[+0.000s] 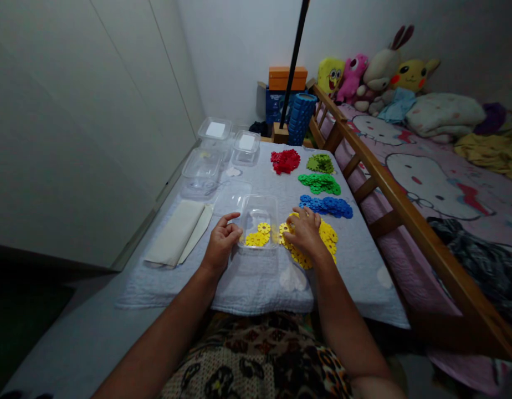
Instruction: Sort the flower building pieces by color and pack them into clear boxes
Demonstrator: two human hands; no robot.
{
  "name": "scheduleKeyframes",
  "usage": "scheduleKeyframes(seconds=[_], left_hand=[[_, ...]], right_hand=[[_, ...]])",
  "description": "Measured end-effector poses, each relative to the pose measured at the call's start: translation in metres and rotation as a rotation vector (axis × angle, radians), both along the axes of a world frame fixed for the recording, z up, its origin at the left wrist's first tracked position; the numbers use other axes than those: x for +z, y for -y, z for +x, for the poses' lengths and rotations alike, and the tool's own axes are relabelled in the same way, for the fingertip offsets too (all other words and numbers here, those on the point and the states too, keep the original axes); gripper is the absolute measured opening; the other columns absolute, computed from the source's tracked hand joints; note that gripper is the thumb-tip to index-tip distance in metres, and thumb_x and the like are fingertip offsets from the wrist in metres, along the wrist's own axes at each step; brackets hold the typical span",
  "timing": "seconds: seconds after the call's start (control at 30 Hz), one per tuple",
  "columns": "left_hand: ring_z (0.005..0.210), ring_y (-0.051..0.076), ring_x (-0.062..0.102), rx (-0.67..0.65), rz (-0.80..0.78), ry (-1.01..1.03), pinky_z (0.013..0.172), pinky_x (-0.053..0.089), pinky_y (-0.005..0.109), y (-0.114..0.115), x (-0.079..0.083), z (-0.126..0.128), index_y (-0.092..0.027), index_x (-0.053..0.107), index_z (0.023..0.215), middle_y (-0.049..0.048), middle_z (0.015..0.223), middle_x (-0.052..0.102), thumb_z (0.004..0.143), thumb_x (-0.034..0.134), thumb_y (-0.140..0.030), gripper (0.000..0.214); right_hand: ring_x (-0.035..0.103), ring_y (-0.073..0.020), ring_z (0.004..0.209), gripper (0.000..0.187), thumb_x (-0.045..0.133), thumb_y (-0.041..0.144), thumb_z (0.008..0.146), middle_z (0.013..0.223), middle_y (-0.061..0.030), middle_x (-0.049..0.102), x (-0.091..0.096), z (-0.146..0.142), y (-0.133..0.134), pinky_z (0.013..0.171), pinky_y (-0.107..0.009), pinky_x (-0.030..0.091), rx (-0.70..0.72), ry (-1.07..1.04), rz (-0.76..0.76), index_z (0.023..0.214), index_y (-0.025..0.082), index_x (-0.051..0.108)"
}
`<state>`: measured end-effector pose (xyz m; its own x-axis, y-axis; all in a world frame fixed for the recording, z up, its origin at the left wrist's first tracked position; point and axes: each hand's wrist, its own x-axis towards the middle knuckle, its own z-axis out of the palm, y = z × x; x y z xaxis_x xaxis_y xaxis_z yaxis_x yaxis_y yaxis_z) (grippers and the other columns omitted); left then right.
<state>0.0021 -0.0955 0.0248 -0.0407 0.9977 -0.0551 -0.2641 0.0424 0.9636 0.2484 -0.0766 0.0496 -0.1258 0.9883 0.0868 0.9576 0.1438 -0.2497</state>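
A clear plastic container [259,213] sits on the grey-blue quilt [247,282] in front of me, with several yellow snowflake discs [258,237] inside. My left hand [220,244] rests against the container's left side, fingers curled round its edge. My right hand [306,230] lies on a pile of yellow discs [327,233] just right of the container, fingers bent down onto them. Beyond lie a blue pile [327,206], a green pile [320,183], an olive-green pile [320,163] and a red pile [285,160].
Several empty clear containers [216,149] stand at the far left of the quilt. A folded white cloth [179,233] lies left of my hand. A wooden bed rail [389,183] runs along the right, with plush toys [376,69] on the bed. A black pole [293,61] rises behind.
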Motion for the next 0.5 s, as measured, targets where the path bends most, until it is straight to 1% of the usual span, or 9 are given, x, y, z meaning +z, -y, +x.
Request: scheduleKeyframes(seconds=[0.07,0.17,0.27,0.4,0.5], left_hand=[[0.053,0.008,0.037,0.002,0.001,-0.001,0.052,0.027,0.021,0.0,0.001,0.0,-0.02,0.061,0.123,-0.0085,0.064,0.048,0.074,0.076,-0.027,0.051],[0.053,0.008,0.038,0.002,-0.001,-0.004,0.051,0.027,0.022,0.001,0.001,0.001,-0.02,0.061,0.123,-0.0084,0.063,0.048,0.075,0.075,-0.028,0.051],[0.053,0.008,0.037,0.004,-0.008,-0.011,0.051,0.026,0.022,0.001,0.002,0.001,-0.02,0.061,0.123,-0.0086,0.063,0.048,0.075,0.075,-0.028,0.051],[0.053,0.008,0.036,0.005,-0.005,-0.019,0.051,0.026,0.022,0.0,0.001,0.0,-0.02,0.061,0.123,-0.0087,0.064,0.047,0.075,0.075,-0.028,0.051],[0.054,0.008,0.037,-0.006,-0.003,-0.008,0.051,0.026,0.022,-0.001,-0.001,0.0,-0.019,0.06,0.125,-0.0089,0.064,0.046,0.076,0.075,-0.028,0.052]], right_hand=[[0.04,-0.0352,0.134,0.021,0.068,0.028,0.08,0.138,-0.0121,0.061,0.0,0.001,0.0,0.112,-0.054,0.026,0.002,-0.029,0.016,0.1,0.021,0.07],[0.049,-0.0319,0.12,0.023,0.066,0.025,0.08,0.119,-0.0113,0.068,0.0,0.001,-0.001,0.105,-0.049,0.031,-0.013,-0.063,0.015,0.103,0.021,0.067],[0.055,-0.029,0.109,0.015,0.061,0.021,0.082,0.105,-0.0091,0.071,0.001,0.001,-0.002,0.102,-0.047,0.031,-0.048,-0.116,0.011,0.096,0.021,0.066],[0.06,-0.0244,0.097,0.009,0.057,0.019,0.083,0.093,-0.0058,0.073,0.005,0.004,-0.003,0.1,-0.044,0.033,-0.066,-0.243,0.007,0.086,0.021,0.065],[0.062,-0.0228,0.092,0.007,0.058,0.023,0.082,0.088,-0.0036,0.073,0.013,0.008,-0.004,0.099,-0.043,0.035,-0.105,-0.37,0.064,0.082,0.022,0.065]])
